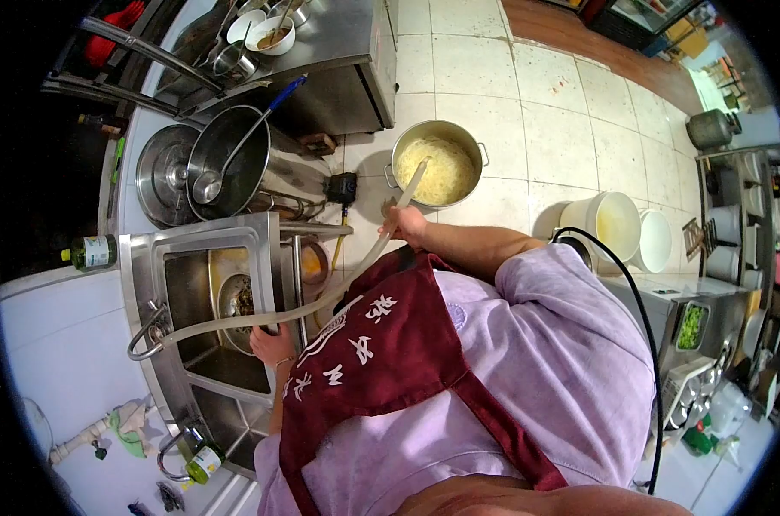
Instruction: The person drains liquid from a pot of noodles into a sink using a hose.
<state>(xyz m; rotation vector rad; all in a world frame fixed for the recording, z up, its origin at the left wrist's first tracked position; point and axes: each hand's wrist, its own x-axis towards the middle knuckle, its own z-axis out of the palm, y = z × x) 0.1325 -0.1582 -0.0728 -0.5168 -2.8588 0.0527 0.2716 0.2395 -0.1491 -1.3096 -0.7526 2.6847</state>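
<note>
My right hand (404,223) is closed around a pale flexible hose (347,285). The hose runs from the curved metal faucet (140,342) across the sink and its front end points into a two-handled metal pot (455,203) on the floor. Inside the pot lie pale yellow noodle-like strands (446,168). At the sink's front rim, my left hand (273,346) has its fingers apart just below the hose; whether it touches the hose is unclear. Behind that hand, a round metal pan (225,297) with dark bits in it sits in the stainless sink (181,370).
Left of the floor pot stands a tall metal stockpot (269,176) with a blue-handled ladle (265,116) in it. White bowls (270,36) sit on a steel counter (342,34). White buckets (600,225) stand on the tiled floor at right, near shelves (742,219).
</note>
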